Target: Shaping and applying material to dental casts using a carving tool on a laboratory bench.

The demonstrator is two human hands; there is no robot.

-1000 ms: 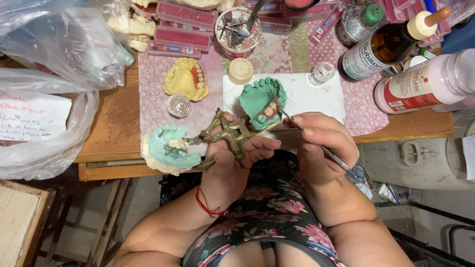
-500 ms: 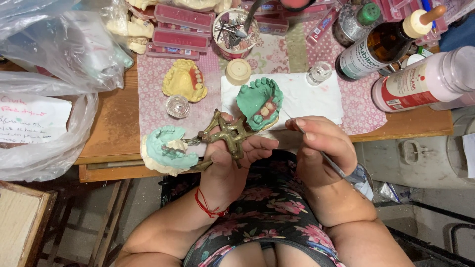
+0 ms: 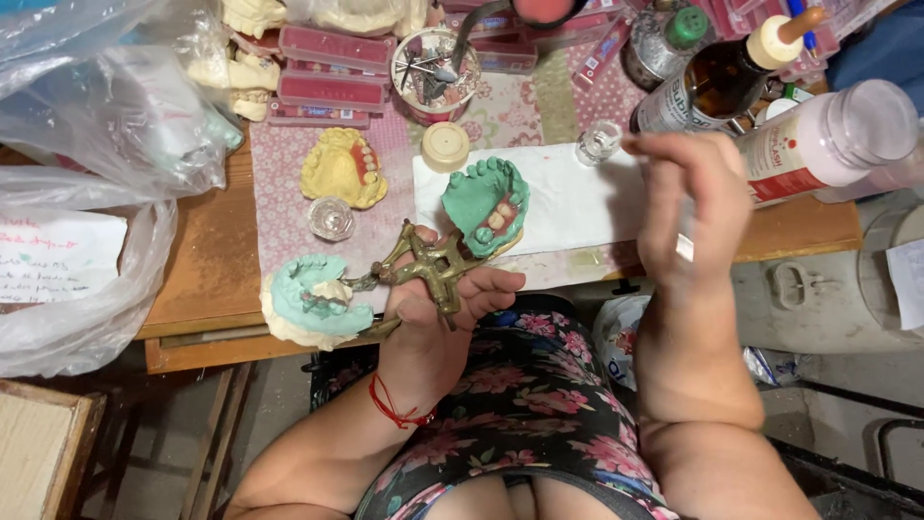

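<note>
Left hand [image 3: 438,318] wraps tight around a brass dental articulator [image 3: 428,270], opened out, with a green cast with teeth [image 3: 486,204] on one arm and a pale green cast [image 3: 310,303] on the other, at the table [image 3: 202,279] edge. Right hand [image 3: 688,207] is raised near the bottles, blurred; fingers look pinched on a thin tool, cannot tell for sure. Best to keep the articulator braced steady and tooth side up, bring the right hand in slow.

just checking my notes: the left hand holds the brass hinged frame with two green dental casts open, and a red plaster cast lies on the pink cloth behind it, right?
Not quite: the head view shows the plaster cast on the pink cloth is yellow, not red. The rest holds: the left hand holds the brass hinged frame with its two green dental casts open.
</note>
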